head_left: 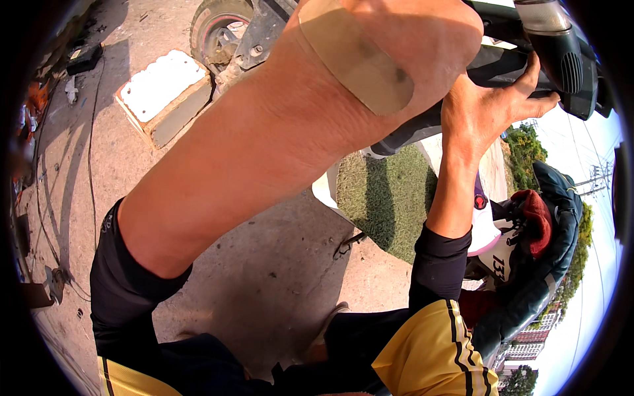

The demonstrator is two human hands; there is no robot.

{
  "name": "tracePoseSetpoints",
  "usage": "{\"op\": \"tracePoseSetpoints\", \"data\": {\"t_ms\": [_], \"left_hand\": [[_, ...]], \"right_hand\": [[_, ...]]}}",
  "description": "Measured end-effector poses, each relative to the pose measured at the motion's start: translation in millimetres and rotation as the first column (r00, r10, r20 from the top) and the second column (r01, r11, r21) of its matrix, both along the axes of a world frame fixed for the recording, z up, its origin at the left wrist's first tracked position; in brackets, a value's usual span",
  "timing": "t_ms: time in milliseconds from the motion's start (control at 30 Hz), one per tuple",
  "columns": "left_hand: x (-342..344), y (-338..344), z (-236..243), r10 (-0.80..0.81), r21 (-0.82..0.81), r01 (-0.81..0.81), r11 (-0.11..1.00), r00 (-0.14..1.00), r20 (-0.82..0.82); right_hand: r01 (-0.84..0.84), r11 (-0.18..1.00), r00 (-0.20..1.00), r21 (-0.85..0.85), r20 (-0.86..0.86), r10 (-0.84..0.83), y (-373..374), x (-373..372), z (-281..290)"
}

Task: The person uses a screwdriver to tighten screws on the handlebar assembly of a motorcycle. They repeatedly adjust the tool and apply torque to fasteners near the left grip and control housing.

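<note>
My left forearm crosses the view, and a tan adhesive patch (pixel 360 59) lies on its wrist. Only the base of my left hand (pixel 436 30) shows at the top edge; its fingers are out of sight. To the right, my right hand (pixel 482 109) reaches up to a black plastic scooter part (pixel 505 71). Two of its digits spread around that part, while the others are hidden. Close above the fingertips is a black cylindrical piece with a clear end (pixel 548 33). A green turf mat (pixel 389 198) lies below my right wrist.
A wheel (pixel 221 30) with a dark metal frame is at the top left. Beside it sits a white-topped box (pixel 162 89) on the concrete. At right stands another two-wheeler with a dark green cover (pixel 555 264) and a red cloth piece (pixel 538 224). A cable (pixel 92 145) runs along the ground.
</note>
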State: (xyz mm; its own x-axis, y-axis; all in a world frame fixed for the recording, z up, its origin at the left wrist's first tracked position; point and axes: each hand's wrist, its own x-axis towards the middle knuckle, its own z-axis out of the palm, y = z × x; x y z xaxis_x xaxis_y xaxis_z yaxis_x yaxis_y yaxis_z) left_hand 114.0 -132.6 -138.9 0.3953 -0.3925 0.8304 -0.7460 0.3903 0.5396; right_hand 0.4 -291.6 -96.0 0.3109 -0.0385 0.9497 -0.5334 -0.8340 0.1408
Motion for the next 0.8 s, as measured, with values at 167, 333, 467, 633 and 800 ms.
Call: {"op": "tracePoseSetpoints", "data": {"t_ms": [167,333,467,633,800], "left_hand": [[-9.4,-10.3,7.6,-0.199,-0.020,0.200,0.980,0.947,-0.251],[-10.1,-14.6,6.0,-0.220,-0.009,0.224,0.974,0.946,-0.240],[-4.2,-13.0,4.9,-0.133,0.009,0.135,0.991,0.988,-0.083],[3.1,-11.6,1.8,-0.059,0.018,0.058,0.998,0.996,0.067],[-4.8,-7.3,5.6,0.002,0.007,-0.002,1.000,1.000,-0.012]], "right_hand": [[-0.142,0.988,0.987,-0.059,-0.081,0.137,-6.9,-7.2,1.6],[-0.075,0.992,0.993,-0.102,-0.100,0.065,-7.8,-12.8,2.0],[-0.102,0.987,0.992,-0.123,-0.084,0.092,-4.6,-9.3,1.7],[-0.076,0.994,0.997,-0.075,-0.008,0.075,1.0,-1.6,2.4],[-0.070,0.986,0.998,-0.153,-0.006,0.069,2.1,-0.3,4.8]]}}
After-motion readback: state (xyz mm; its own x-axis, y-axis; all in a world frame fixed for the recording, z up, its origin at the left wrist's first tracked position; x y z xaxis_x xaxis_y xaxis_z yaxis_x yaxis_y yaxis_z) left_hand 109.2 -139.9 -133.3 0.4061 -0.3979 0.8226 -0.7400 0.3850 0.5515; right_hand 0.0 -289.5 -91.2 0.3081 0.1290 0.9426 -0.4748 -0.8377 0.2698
